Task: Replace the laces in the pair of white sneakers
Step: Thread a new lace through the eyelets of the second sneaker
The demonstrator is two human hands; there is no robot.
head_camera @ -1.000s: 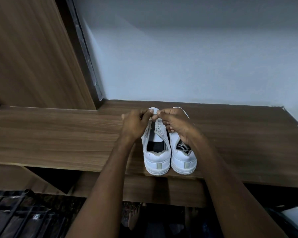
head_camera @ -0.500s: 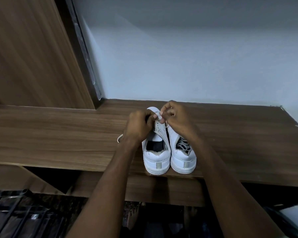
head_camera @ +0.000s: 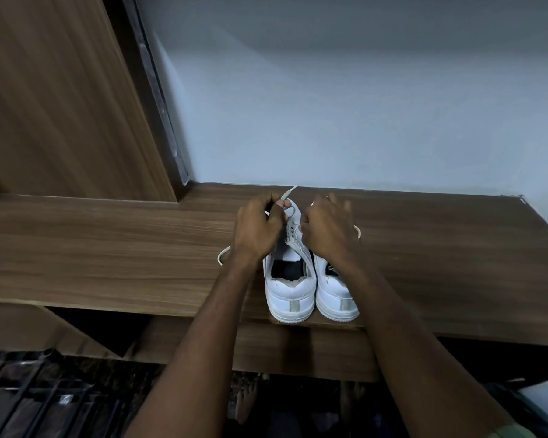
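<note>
Two white sneakers (head_camera: 310, 295) side by side, heels at the near edge of the wooden shelf (head_camera: 108, 248). One lace (head_camera: 288, 195) pinched in left hand (head_camera: 259, 230) above the left shoe's toe, threading apparently just begun (most eyelets bare). Right hand (head_camera: 328, 233) over the neighbouring shoe; grip impossible to tell.

No legible text, labels, brands or numbers anywhere.

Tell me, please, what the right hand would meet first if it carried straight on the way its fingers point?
Probably the bare wooden shelf top beyond the sneakers, then the pale wall. The right hand points away over the right sneaker; depth is unclear.
</note>
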